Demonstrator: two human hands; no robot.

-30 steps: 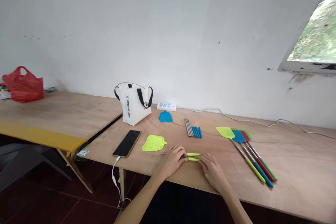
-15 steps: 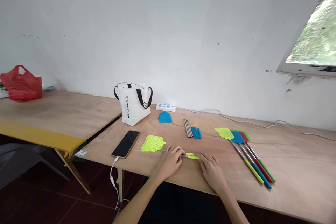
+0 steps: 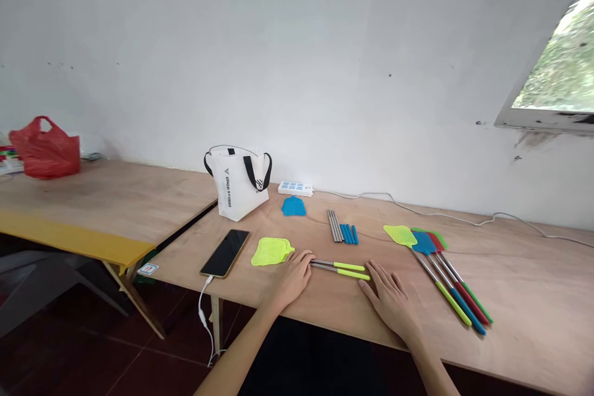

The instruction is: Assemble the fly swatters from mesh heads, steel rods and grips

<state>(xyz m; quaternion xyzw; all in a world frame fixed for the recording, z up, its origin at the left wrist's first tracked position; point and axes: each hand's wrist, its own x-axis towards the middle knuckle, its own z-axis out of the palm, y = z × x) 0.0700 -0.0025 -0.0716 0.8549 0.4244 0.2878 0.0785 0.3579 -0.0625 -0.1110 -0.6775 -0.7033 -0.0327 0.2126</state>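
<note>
Two metal rods with yellow-green grips, the fly swatter handles (image 3: 349, 270), lie nearly side by side on the table. My left hand (image 3: 296, 277) rests at their bare metal ends, fingers closed together over them. To its left lie yellow-green mesh swatter heads (image 3: 271, 251), apparently stacked, close by my fingers. My right hand (image 3: 390, 297) lies on the tabletop just past the grip ends, fingers stretched and slightly spread, holding nothing. Farther back are several grey metal rods (image 3: 333, 226), several short blue grips (image 3: 349, 234) and a blue swatter head (image 3: 294, 206).
Assembled fly swatters (image 3: 448, 281) in several colours lie on the right. A phone (image 3: 225, 253) with a white cable lies at left, before a white bag (image 3: 239, 189). A power strip (image 3: 296, 189) sits by the wall. A red plastic bag (image 3: 49, 148) stands on the other table.
My right hand has moved right and flattened, off the grips. The two handles have shifted right and show more of their length. My left hand stays at their metal ends.
</note>
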